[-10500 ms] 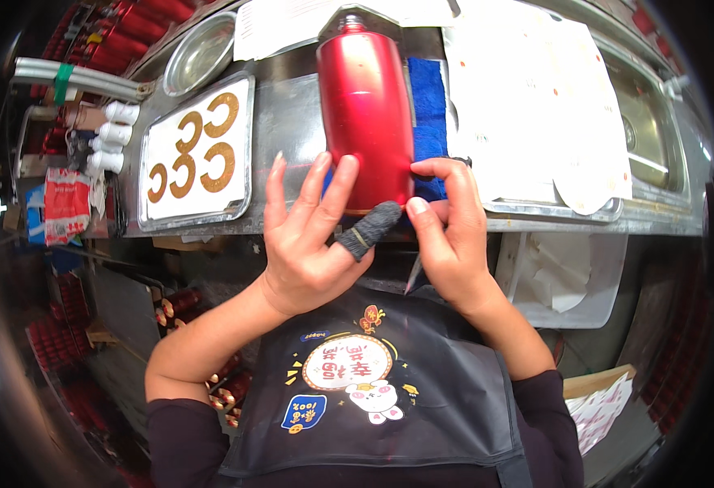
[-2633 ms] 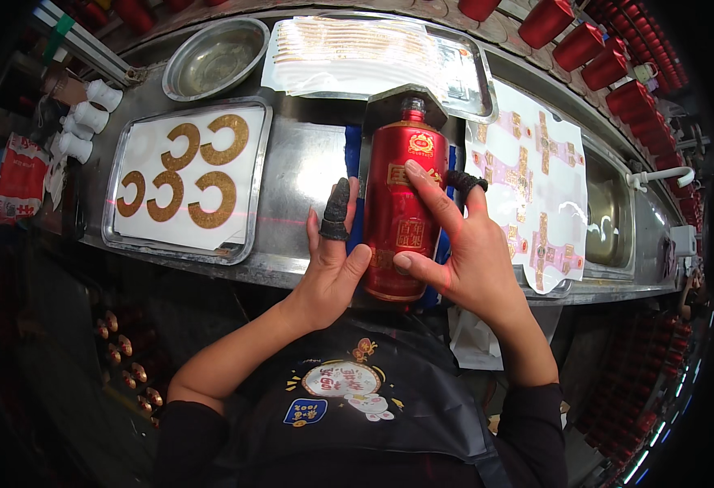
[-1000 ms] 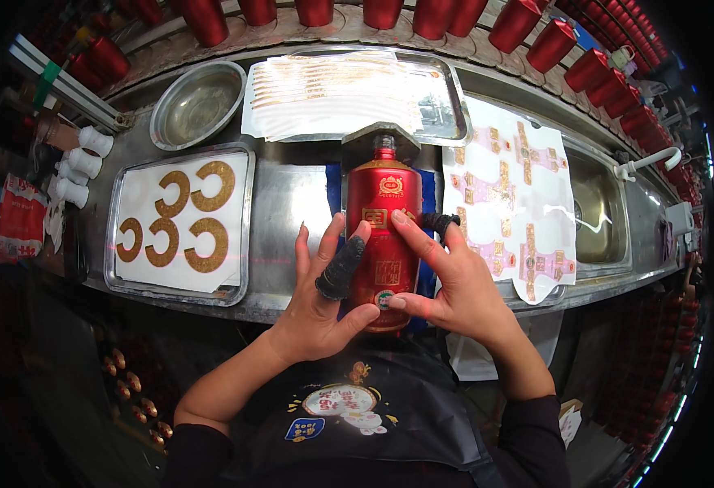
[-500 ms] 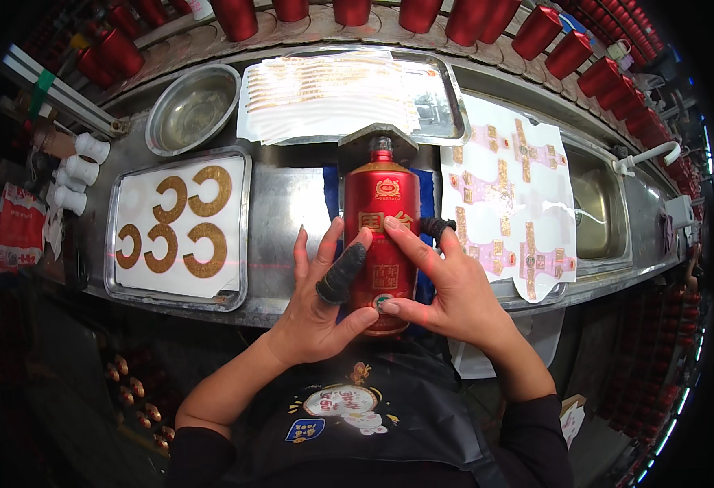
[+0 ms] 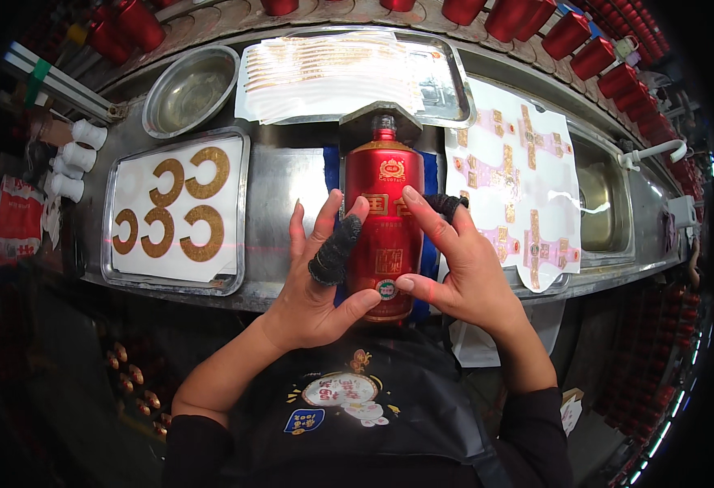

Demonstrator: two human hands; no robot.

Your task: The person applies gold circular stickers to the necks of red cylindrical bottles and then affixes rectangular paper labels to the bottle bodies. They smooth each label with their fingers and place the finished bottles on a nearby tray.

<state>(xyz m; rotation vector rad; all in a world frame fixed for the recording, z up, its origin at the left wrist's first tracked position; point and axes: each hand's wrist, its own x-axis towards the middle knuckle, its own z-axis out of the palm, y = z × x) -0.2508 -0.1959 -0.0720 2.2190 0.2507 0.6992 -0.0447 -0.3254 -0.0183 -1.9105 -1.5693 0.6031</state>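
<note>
A red bottle (image 5: 385, 236) with gold lettering and a clear neck lies in front of me, its neck end in a dark angular holder (image 5: 406, 122) and its base toward me. A small round green-and-white sticker (image 5: 386, 289) sits low on its front. My left hand (image 5: 316, 281) is at the bottle's left side, fingers spread, with a black cover on one finger and the thumb near the sticker. On the right side my right hand (image 5: 467, 260) has its fingers apart, index fingertip by the gold lettering, thumb beside the sticker. It also wears a black finger cover.
A tray (image 5: 243, 195) of gold C-shaped decals stands left, below a metal bowl (image 5: 190, 91). Another tray (image 5: 462, 89) holds striped decal sheets. Right are a pink-and-gold decal sheet (image 5: 467, 211) and a sink (image 5: 605, 207). Red bottles (image 5: 568, 34) line the slatted conveyor behind.
Both hands have eased off the bottle's front; the right fingers and thumb moved outward to the right. More of the lettering and the round sticker shows. The view has shifted slightly.
</note>
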